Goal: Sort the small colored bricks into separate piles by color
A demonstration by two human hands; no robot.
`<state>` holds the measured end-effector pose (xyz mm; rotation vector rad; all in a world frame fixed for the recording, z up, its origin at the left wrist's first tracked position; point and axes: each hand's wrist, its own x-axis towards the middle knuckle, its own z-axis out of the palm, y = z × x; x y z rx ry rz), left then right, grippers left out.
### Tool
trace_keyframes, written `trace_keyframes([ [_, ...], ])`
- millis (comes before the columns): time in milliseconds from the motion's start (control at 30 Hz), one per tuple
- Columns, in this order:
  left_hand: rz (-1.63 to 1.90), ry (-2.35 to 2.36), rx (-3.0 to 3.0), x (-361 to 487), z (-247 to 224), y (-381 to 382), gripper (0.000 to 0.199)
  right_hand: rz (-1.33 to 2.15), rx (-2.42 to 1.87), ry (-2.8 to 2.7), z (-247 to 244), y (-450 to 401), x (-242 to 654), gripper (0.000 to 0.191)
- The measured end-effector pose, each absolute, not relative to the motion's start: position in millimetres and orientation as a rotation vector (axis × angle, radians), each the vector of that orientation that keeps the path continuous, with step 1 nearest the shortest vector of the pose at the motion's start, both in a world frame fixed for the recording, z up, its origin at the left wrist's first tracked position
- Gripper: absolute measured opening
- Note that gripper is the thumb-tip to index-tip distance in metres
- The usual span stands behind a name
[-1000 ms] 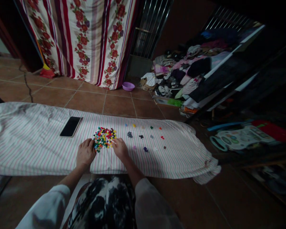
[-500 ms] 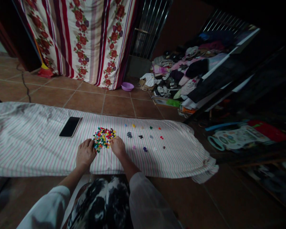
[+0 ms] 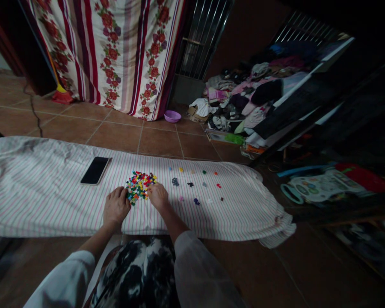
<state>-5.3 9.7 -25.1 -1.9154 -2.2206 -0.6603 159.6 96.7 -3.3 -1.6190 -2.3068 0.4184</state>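
Note:
A mixed pile of small coloured pieces lies on the striped cloth; their exact kind is too small to make out. My left hand rests palm down against the pile's left edge, fingers loosely bent. At the right edge, my right hand has its fingers drawn together in a pinch, and whatever is between the fingertips is hidden. To the right, small single-colour groups are spread in rows, among them grey pieces, black pieces, red pieces, dark purple pieces and pink pieces.
A phone lies left of the pile. Beyond the cloth are a tiled floor, a purple basin, a floral curtain and a red broom. Heaped clothes fill the back right.
The view has shifted very slightly. Both hands stay at the pile's edges, with only a slight movement of the right fingers; the sorted groups look the same.

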Motion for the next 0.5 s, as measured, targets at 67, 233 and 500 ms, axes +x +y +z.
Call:
trace_keyframes([
  [67,-0.655,-2.223,-1.915,-5.2,-25.0,9.9,0.034,0.418,-1.629,-2.320,-3.3,97.0,157.9,0.020],
  [233,-0.652,-2.226,-1.912,-5.4,-25.1,9.9,0.034,0.444,-1.637,-2.296,-5.5,96.6,155.6,0.022],
  [500,-0.654,-2.208,-1.913,-6.2,-27.5,9.4,0.033,0.421,-1.604,-2.242,-6.6,91.0,155.7,0.015],
])
